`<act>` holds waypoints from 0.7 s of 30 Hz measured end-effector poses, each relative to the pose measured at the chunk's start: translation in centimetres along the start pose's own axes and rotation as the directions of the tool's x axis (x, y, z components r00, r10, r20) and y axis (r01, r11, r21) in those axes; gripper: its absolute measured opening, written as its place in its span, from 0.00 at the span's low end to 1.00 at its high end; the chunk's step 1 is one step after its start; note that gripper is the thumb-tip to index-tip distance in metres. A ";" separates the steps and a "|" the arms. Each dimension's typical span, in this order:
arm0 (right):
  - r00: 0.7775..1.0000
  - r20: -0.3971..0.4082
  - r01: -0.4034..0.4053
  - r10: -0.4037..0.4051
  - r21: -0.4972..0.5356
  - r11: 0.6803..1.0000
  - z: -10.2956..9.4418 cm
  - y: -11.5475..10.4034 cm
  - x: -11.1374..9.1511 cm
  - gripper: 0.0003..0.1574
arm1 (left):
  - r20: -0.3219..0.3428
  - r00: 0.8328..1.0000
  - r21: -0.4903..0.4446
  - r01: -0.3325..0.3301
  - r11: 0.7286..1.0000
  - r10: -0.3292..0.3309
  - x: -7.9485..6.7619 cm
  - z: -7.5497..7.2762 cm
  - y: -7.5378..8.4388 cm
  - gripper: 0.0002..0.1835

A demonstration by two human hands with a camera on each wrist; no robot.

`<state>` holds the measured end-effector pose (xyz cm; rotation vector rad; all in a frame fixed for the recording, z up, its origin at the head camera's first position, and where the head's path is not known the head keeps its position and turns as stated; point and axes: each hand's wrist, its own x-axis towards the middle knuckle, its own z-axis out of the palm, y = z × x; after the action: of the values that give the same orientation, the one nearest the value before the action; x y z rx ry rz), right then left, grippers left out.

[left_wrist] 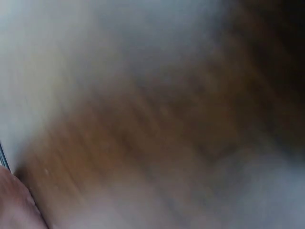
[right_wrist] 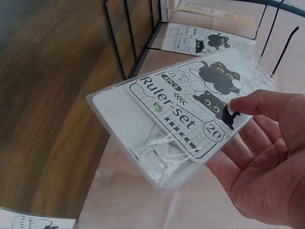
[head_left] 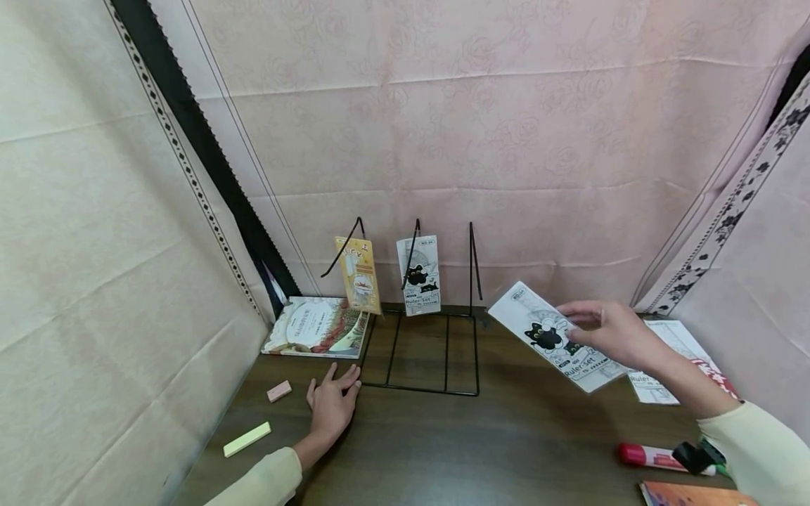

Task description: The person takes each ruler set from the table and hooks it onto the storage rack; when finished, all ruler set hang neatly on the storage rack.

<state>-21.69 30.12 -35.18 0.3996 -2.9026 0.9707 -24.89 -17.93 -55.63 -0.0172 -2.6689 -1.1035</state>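
A white ruler set packet [right_wrist: 171, 114] with black cats on it is pinched between the thumb and fingers of my right hand [head_left: 610, 334], tilted in the air to the right of a black wire rack [head_left: 418, 388]. My left hand [head_left: 332, 407] rests on the table, its spread fingers at the rack's front left corner. On the rack's upright prongs hang a yellow packet [head_left: 361, 277] at the left and a second ruler set packet [head_left: 422, 281] in the middle. The right prong [head_left: 472, 270] holds nothing. Blur fills most of the left wrist view.
A book [head_left: 319, 327] lies left of the rack. Nearer are a pink eraser [head_left: 279, 391] and a yellow stick [head_left: 247, 439]. Further packets [head_left: 658, 383] lie under my right forearm, with a red-capped marker [head_left: 652, 455] and an orange booklet [head_left: 692, 494] in front. Cloth [head_left: 506, 140] walls the table.
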 end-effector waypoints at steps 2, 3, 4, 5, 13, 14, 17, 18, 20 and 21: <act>1.000 0.009 0.009 -0.009 0.005 1.000 0.0 -0.5 -0.1 0.24 | -0.003 1.000 0.001 -0.002 1.000 0.002 0.0 0.0 0.0 0.19; 1.000 0.014 0.015 -0.015 0.010 1.000 0.0 -0.8 -0.1 0.23 | -0.004 1.000 0.001 -0.003 1.000 0.003 0.0 0.1 -0.1 0.19; 1.000 0.021 0.018 -0.018 0.013 1.000 0.0 -1.0 -0.2 0.23 | -0.006 1.000 0.002 -0.005 1.000 0.005 0.0 0.1 -0.1 0.19; 0.999 0.029 0.020 -0.020 0.019 1.000 0.1 -1.3 -0.2 0.22 | -0.007 1.000 0.002 -0.006 1.000 0.006 0.0 0.1 -0.1 0.19; 0.999 0.044 0.027 -0.028 0.027 0.999 0.2 -2.8 -0.4 0.20 | -0.006 1.000 0.003 -0.008 1.000 0.008 0.1 0.1 -0.1 0.19; 0.998 0.045 0.030 -0.032 0.029 0.999 0.2 -3.0 -0.4 0.20 | -0.006 1.000 0.003 -0.008 1.000 0.008 0.1 0.1 -0.1 0.19; 0.998 0.046 0.042 -0.043 0.033 0.999 0.0 -3.4 -0.5 0.20 | -0.007 1.000 0.006 -0.008 1.000 0.008 0.1 0.1 -0.1 0.19; 0.998 0.047 0.047 -0.049 0.033 0.998 -0.1 -3.5 -0.5 0.21 | -0.007 1.000 0.009 -0.008 1.000 0.008 0.1 0.1 -0.1 0.19; 0.998 0.046 0.052 -0.053 0.038 0.998 -0.2 -3.6 -0.5 0.21 | -0.005 1.000 0.011 -0.008 1.000 0.008 0.1 0.1 -0.2 0.20; 0.997 0.046 0.053 -0.055 0.041 0.998 -0.3 -3.7 -0.5 0.21 | -0.003 1.000 0.012 -0.008 1.000 0.008 0.1 0.1 -0.2 0.20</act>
<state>-20.29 27.56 -32.89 0.5068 -2.9013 1.0260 -24.98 -17.98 -55.82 -0.0233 -2.6704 -1.0837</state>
